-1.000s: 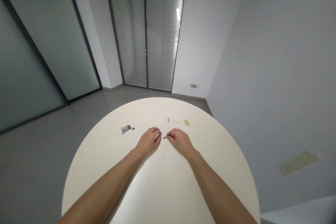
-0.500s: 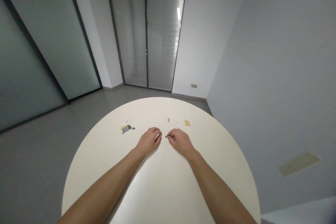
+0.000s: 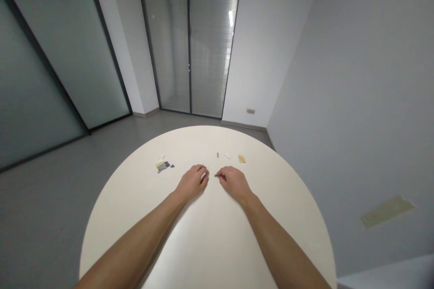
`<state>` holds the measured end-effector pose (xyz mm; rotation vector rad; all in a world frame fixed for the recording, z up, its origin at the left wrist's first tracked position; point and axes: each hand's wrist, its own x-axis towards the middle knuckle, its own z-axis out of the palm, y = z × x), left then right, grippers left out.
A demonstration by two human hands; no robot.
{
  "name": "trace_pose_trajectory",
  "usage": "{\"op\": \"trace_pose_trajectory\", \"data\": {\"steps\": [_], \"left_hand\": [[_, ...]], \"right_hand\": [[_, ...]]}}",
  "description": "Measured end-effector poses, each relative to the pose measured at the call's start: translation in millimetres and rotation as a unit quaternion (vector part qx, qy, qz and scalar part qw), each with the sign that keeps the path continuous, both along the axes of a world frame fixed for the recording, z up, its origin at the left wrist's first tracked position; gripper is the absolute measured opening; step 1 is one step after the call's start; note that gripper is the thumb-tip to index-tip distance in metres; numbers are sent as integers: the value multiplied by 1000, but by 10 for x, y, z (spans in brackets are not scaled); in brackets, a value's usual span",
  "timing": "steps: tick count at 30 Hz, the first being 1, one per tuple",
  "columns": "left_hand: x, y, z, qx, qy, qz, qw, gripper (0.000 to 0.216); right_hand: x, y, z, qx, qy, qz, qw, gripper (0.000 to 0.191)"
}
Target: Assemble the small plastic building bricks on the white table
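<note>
Both my hands rest on a round cream table (image 3: 210, 244), near its middle. My right hand (image 3: 233, 181) pinches a tiny grey piece (image 3: 216, 174) at its fingertips. My left hand (image 3: 192, 181) lies a little to the left with its fingers curled in; whether anything is inside them is hidden. The two hands are close together but apart.
A small cluster of grey and yellow pieces (image 3: 163, 165) lies to the far left. A thin grey piece (image 3: 217, 155), a white piece (image 3: 226, 156) and a yellow piece (image 3: 241, 158) lie just beyond my right hand. Past the table are grey floor, glass doors (image 3: 190, 54) and walls.
The grey piece in my right hand has shifted slightly up and right with the fingertips. My left hand has barely moved.
</note>
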<state>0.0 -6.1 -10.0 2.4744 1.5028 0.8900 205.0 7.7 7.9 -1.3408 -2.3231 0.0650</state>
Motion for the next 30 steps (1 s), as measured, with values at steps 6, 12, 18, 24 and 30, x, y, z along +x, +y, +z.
{"op": "trace_pose_trajectory", "data": {"steps": [6, 12, 18, 24, 30], "left_hand": [[8, 0, 5, -4, -3, 3, 1000, 17], [6, 5, 6, -4, -7, 2, 1000, 17], [4, 7, 9, -5, -2, -2, 1000, 17], [11, 7, 6, -5, -3, 3, 1000, 16], [9, 15, 3, -4, 0, 0, 1000, 16]], "right_hand": [[-3, -12, -5, 1, 13, 14, 1000, 23], [-1, -31, -22, 0, 45, 6, 999, 28], [0, -18, -17, 6, 27, 6, 1000, 18], [-10, 19, -17, 12, -34, -54, 998, 16], [8, 27, -25, 23, -33, -45, 998, 14]]}}
